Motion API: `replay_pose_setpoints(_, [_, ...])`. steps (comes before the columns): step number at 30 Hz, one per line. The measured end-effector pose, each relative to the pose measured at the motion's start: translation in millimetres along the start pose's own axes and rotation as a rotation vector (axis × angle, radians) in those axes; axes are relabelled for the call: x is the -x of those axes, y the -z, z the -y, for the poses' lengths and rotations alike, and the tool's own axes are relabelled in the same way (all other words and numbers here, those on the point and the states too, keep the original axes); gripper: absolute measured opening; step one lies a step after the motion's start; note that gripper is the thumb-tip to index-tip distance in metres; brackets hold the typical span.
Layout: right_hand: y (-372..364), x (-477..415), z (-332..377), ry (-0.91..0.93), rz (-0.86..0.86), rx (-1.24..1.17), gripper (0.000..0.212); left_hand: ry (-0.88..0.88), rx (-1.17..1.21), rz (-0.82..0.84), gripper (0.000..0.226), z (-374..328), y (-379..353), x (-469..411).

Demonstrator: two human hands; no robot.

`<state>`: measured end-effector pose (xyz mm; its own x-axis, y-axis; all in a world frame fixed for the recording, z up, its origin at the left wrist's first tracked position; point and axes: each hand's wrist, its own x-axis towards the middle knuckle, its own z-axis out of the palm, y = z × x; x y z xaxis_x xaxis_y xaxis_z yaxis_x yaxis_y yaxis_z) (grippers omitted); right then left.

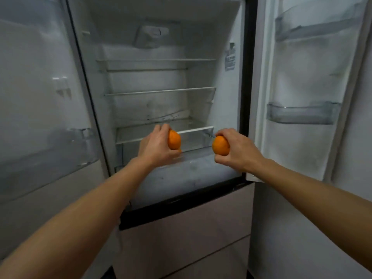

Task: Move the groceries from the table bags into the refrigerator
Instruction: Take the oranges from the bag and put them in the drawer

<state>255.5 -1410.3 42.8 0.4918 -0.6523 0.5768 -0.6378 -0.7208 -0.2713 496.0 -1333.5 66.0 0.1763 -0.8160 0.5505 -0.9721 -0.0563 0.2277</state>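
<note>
Two oranges, one per hand.
- Left orange (174, 139): just at 9 o'clock of frame centre, left hand (156, 147) wrapped round it from the side, grip clamped on the fruit. An orange sliver shows below it; cannot tell if that is a second fruit.
- Right orange (220, 145): at 3 o'clock of the first, a clear gap between them. Right hand (236, 151) has its grip clamped on it, fingers curled over the top.
- Both fruits are in the air at the mouth of the open refrigerator (149, 105), level with the lowest glass shelf (187, 131).
- Two more shelves (161, 91) above, toward 12 o'clock.
- Open right door with door bin (302, 113) at 3 o'clock.
- Left door (40, 97) at 9 o'clock.
- Drawer front (191, 228) at 6 o'clock, closed.
</note>
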Motion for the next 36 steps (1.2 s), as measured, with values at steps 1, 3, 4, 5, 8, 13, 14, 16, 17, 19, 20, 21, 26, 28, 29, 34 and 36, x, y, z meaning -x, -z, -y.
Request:
replay_pose_setpoints(1, [-4,-18,-4,0.001,-0.002,-0.001,0.065,0.012,-0.019,0.025,0.062,6,-6,-18])
replay_pose_setpoints(3, [-13,-49,-12,0.011,0.010,0.008,0.065,0.044,-0.074,0.095,0.060,19,-18,-45])
replay_pose_setpoints(4, [-18,-66,-16,0.020,0.026,0.022,0.065,0.058,-0.108,0.148,0.058,26,-25,-56])
replay_pose_setpoints(5, [-25,-82,-20,0.030,0.050,0.042,0.065,0.070,-0.146,0.208,0.056,33,-31,-65])
replay_pose_setpoints(8, [-51,-132,-28,0.080,0.149,0.125,0.062,0.097,-0.280,0.360,0.059,58,-49,-89])
replay_pose_setpoints(13, [-114,-202,-39,0.207,0.495,0.348,0.058,0.148,-0.423,0.547,0.045,94,-80,-129])
replay_pose_setpoints(14, [-128,-214,-42,0.227,0.553,0.383,0.062,0.157,-0.435,0.582,0.041,100,-88,-137])
replay_pose_setpoints(16, [-155,-235,-48,0.264,0.657,0.450,0.062,0.177,-0.444,0.658,0.039,114,-108,-151])
replay_pose_setpoints(17, [-169,-244,-52,0.272,0.708,0.471,0.057,0.191,-0.442,0.701,0.038,122,-119,-158])
replay_pose_setpoints(19, [-196,-259,-60,0.263,0.799,0.496,0.046,0.226,-0.433,0.779,0.040,135,-139,-169])
replay_pose_setpoints(20, [-209,-265,-64,0.252,0.834,0.506,0.043,0.244,-0.434,0.815,0.044,141,-147,-174])
replay_pose_setpoints(21, [-221,-271,-68,0.245,0.863,0.513,0.040,0.262,-0.438,0.846,0.050,146,-154,-178])
replay_pose_setpoints(26, [-260,-291,-88,0.274,0.970,0.522,0.038,0.329,-0.446,0.895,0.063,166,-177,-188])
replay_pose_setpoints(28, [-268,-298,-94,0.282,0.952,0.482,0.039,0.348,-0.438,0.888,0.061,175,-185,-187])
replay_pose_setpoints(29, [-271,-300,-97,0.289,0.934,0.458,0.039,0.356,-0.426,0.883,0.060,179,-187,-187])
replay_pose_setpoints(34, [-275,-300,-98,0.324,0.874,0.418,0.041,0.378,-0.439,0.869,0.073,181,-186,-185])
replay_pose_setpoints(36, [-269,-296,-94,0.310,0.887,0.453,0.040,0.393,-0.468,0.840,0.080,177,-178,-185])
